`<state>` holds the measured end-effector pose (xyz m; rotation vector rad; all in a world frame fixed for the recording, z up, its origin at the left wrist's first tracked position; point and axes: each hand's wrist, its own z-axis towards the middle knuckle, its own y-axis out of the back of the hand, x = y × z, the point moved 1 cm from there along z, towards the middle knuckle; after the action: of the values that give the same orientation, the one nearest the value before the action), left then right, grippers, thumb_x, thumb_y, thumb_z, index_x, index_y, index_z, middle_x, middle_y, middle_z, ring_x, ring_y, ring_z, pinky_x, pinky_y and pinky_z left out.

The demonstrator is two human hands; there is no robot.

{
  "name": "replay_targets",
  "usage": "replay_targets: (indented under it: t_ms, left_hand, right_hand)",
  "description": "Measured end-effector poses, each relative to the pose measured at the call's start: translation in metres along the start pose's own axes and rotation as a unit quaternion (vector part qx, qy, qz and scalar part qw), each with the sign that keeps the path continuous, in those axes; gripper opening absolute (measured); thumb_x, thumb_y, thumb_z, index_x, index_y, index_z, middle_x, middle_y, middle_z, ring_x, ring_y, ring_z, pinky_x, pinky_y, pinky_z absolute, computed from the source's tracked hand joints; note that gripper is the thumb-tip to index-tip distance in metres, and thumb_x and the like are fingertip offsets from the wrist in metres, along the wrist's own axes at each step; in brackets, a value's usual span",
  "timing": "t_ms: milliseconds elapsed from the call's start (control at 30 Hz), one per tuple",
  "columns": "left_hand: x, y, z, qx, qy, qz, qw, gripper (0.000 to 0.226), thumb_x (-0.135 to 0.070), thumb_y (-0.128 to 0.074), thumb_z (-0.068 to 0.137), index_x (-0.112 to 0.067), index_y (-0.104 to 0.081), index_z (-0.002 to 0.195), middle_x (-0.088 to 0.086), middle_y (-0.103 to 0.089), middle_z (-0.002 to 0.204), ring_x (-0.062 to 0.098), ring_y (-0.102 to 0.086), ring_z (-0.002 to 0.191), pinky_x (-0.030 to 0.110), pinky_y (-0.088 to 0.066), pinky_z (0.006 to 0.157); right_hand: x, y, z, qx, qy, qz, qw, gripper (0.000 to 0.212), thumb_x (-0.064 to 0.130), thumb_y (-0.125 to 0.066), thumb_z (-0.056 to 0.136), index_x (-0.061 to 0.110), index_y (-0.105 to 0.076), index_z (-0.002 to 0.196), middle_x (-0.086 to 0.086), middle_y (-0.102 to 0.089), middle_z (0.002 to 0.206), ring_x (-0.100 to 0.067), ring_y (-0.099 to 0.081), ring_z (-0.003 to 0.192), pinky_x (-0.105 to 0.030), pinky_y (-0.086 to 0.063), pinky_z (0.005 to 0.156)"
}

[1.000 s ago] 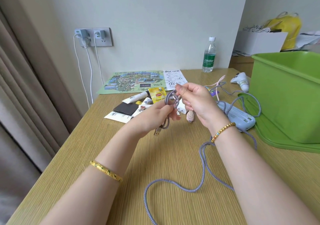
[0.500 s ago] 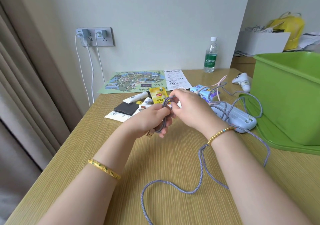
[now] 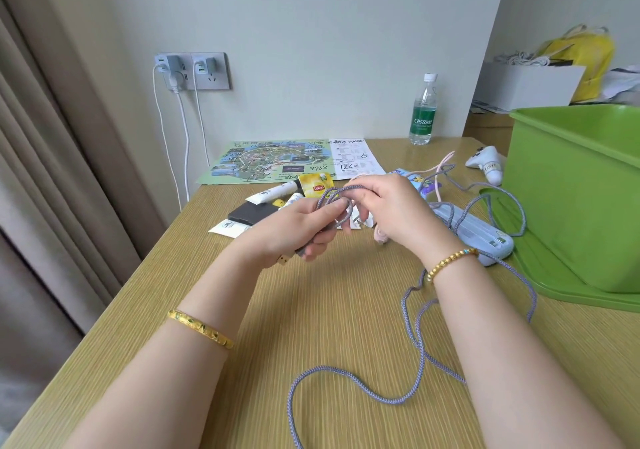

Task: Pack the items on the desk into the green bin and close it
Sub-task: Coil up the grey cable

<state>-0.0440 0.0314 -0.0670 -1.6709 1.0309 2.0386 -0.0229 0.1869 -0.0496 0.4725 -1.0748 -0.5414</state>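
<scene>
— Desk (image 3: 311, 310) of pale striped wood is filling most of the view, running back to a plain light wall. What is sitting on it?

— Near the wall, a green illustrated map sheet (image 3: 273, 161) is lying flat beside a clear plastic water bottle with a green label (image 3: 423, 111). A yellow tea-bag packet (image 3: 317, 185) and a flat black wallet (image 3: 254, 213) are lying nearer, and a white game controller (image 3: 486, 166) is resting by the bright green plastic bin (image 3: 581, 199), which is standing open on its flat green lid (image 3: 568, 289) at the right edge.

— And the hands?

— The left hand (image 3: 301, 230) is gripping a small coil of braided grey-purple cable (image 3: 349, 383), its plug poking out below the palm. The right hand (image 3: 391, 213) is pinching a loop at the coil. Loose cable is trailing across the desk toward a pale blue power strip (image 3: 474, 237).

— The room?

— Beige curtains (image 3: 59, 171) are hanging on the left; a wall socket with white chargers (image 3: 192, 71) is sitting above the desk.
</scene>
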Motion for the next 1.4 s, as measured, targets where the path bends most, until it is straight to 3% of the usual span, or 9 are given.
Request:
replay_targets:
  t_ms: [100, 300, 500, 667, 767, 933, 1033, 1233, 1400]
  left_hand:
    - [0.003, 0.001, 0.000, -0.027, -0.005, -0.013, 1.000, 0.041, -0.040, -0.034, 0.099, -0.015, -0.047, 0.069, -0.008, -0.036, 0.048, 0.010, -0.038, 0.041, 0.018, -0.033, 0.041]
    - [0.006, 0.014, 0.005, -0.171, -0.039, -0.144, 0.974, 0.057, -0.044, -0.030, 0.099, -0.020, -0.060, 0.057, -0.005, -0.052, 0.051, 0.011, -0.054, 0.048, 0.019, -0.045, 0.046]
    - [0.007, 0.015, 0.015, -0.310, -0.018, -0.313, 0.898, 0.046, -0.041, -0.023, 0.101, -0.019, -0.063, 0.105, -0.004, -0.070, 0.099, 0.009, -0.069, 0.084, 0.027, -0.052, 0.080]
    - [-0.002, 0.008, 0.012, -0.285, -0.030, -0.339, 0.896, 0.051, -0.037, -0.022, 0.102, -0.009, -0.058, 0.079, -0.004, -0.061, 0.052, 0.014, -0.068, 0.057, 0.028, -0.055, 0.071]
    - [-0.003, 0.005, 0.013, -0.309, -0.027, -0.373, 0.874, 0.043, -0.036, -0.030, 0.101, -0.010, -0.046, 0.071, -0.001, -0.052, 0.057, 0.016, -0.065, 0.051, 0.035, -0.057, 0.073]
    - [-0.004, 0.008, 0.011, -0.314, -0.031, -0.352, 0.881, 0.035, -0.034, -0.034, 0.101, -0.014, -0.042, 0.073, -0.006, -0.051, 0.048, 0.011, -0.052, 0.039, 0.022, -0.041, 0.045]
    - [-0.001, 0.018, 0.008, -0.393, -0.022, -0.284, 0.874, 0.035, -0.033, -0.033, 0.100, -0.015, -0.037, 0.071, -0.008, -0.045, 0.042, 0.008, -0.041, 0.033, 0.018, -0.030, 0.039]
    - [0.007, 0.033, 0.003, -0.481, 0.038, -0.147, 0.863, 0.037, -0.030, -0.028, 0.101, -0.014, -0.034, 0.068, 0.003, -0.037, 0.057, 0.006, -0.034, 0.024, 0.008, -0.021, 0.029]
    - [0.009, 0.024, 0.010, -0.359, 0.101, -0.003, 0.928, 0.041, -0.044, -0.031, 0.098, -0.009, -0.053, 0.104, 0.001, -0.044, 0.071, 0.015, -0.041, 0.053, 0.024, -0.031, 0.050]
  right_hand:
    - [-0.005, 0.002, 0.001, 0.007, -0.049, 0.062, 0.997, 0.027, 0.032, -0.058, 0.089, 0.025, -0.064, 0.063, 0.005, -0.046, 0.049, -0.020, -0.042, 0.043, -0.028, -0.036, 0.049]
    - [-0.011, 0.007, 0.007, -0.052, -0.066, 0.122, 0.989, 0.016, 0.022, -0.061, 0.088, 0.022, -0.062, 0.072, 0.013, -0.051, 0.041, -0.007, -0.038, 0.037, -0.020, -0.035, 0.038]
    - [-0.009, -0.016, 0.004, 0.027, -0.058, 0.000, 0.998, 0.029, 0.032, -0.055, 0.091, 0.025, -0.064, 0.064, 0.003, -0.041, 0.048, -0.012, -0.036, 0.045, -0.025, -0.029, 0.051]
    - [0.001, -0.033, -0.002, 0.136, -0.053, -0.059, 0.988, 0.032, 0.036, -0.055, 0.090, 0.019, -0.066, 0.066, 0.007, -0.036, 0.037, -0.003, -0.035, 0.033, -0.015, -0.027, 0.037]
    - [0.004, -0.034, -0.003, 0.145, -0.052, -0.045, 0.987, 0.031, 0.036, -0.054, 0.091, 0.021, -0.065, 0.065, 0.007, -0.038, 0.040, -0.001, -0.036, 0.034, -0.014, -0.027, 0.038]
    - [0.004, -0.030, -0.004, 0.169, -0.057, -0.031, 0.984, 0.030, 0.037, -0.056, 0.089, 0.021, -0.067, 0.066, 0.007, -0.039, 0.046, -0.007, -0.035, 0.045, -0.024, -0.027, 0.047]
    - [-0.001, -0.015, -0.001, 0.079, -0.085, -0.035, 0.993, 0.038, 0.049, -0.060, 0.082, 0.020, -0.060, 0.057, 0.009, -0.035, 0.039, -0.007, -0.032, 0.034, -0.023, -0.026, 0.045]
    - [-0.003, 0.013, 0.001, -0.036, -0.141, 0.274, 0.951, 0.038, 0.043, -0.061, 0.084, 0.011, -0.052, 0.067, 0.012, -0.030, 0.034, -0.003, -0.032, 0.027, -0.023, -0.048, 0.049]
    - [0.003, 0.017, -0.003, 0.068, -0.068, 0.493, 0.865, 0.029, 0.032, -0.051, 0.085, 0.007, -0.065, 0.084, 0.013, -0.025, 0.040, 0.000, -0.020, 0.031, -0.014, -0.024, 0.033]
